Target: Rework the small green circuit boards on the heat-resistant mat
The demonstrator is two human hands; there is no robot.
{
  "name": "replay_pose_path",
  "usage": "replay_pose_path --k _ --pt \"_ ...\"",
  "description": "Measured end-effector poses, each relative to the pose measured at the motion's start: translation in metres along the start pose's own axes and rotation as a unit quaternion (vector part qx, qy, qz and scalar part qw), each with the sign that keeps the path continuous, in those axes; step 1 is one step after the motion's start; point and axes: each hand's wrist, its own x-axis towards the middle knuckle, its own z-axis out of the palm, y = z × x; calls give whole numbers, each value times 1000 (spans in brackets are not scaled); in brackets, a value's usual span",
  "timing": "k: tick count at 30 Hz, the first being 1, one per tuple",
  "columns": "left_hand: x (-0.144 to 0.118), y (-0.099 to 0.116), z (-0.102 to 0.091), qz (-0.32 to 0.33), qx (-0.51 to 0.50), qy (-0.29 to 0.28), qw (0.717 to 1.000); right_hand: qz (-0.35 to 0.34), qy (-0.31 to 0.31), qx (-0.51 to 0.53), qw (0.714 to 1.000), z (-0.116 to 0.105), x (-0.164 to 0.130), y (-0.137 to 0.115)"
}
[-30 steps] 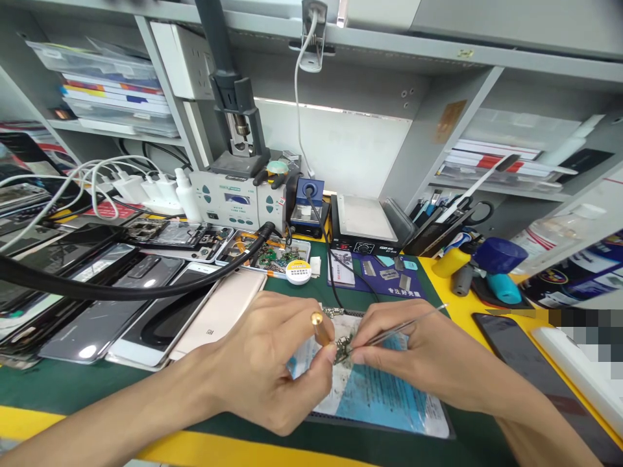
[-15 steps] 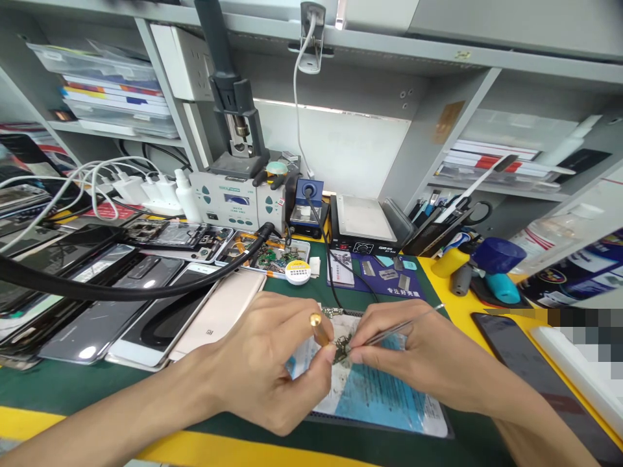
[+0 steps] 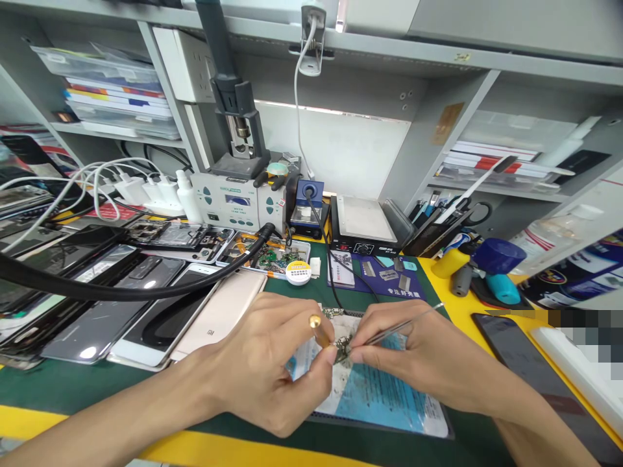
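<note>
**Small board being worked at a phone repair bench**

Green matting point(image 3: 87, 383) is covering the bench, with grey shelving rising behind it and a soldering station point(image 3: 237, 202) sitting against the back wall. Phones point(image 3: 146, 305) are lying in overlapping rows on the left, one pale gold handset point(image 3: 221, 316) nearest the hands. A round solder-paste tin point(image 3: 298, 272) is resting just beyond the work area, and a black heating plate point(image 3: 366, 227) is standing to its right.

At the centre, a blue-and-white work pad point(image 3: 384, 395) is lying on the mat. The left hand point(image 3: 265, 366) is closing its fingers around a brass-capped tool point(image 3: 318, 329), holding it tilted over the pad. The right hand point(image 3: 413, 360) is pinching metal tweezers point(image 3: 403, 324), their tips meeting a small circuit board point(image 3: 343, 347) that is sitting between both sets of fingertips, just above the pad's upper edge. A dark phone point(image 3: 516, 353) is lying on the yellow strip to the right.
</note>
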Motion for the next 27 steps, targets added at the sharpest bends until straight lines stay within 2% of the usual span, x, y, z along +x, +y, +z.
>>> replay_pose_path --k 5,18,27 --pt "1 3 -1 -14 -10 4 1000 -4 2 -6 1000 -1 -1 0" --pt "-3 1 0 -27 -25 -31 999 -13 6 2 1000 0 -1 3" --pt "-1 2 -1 -37 18 -1 999 -16 15 21 1000 10 0 3"
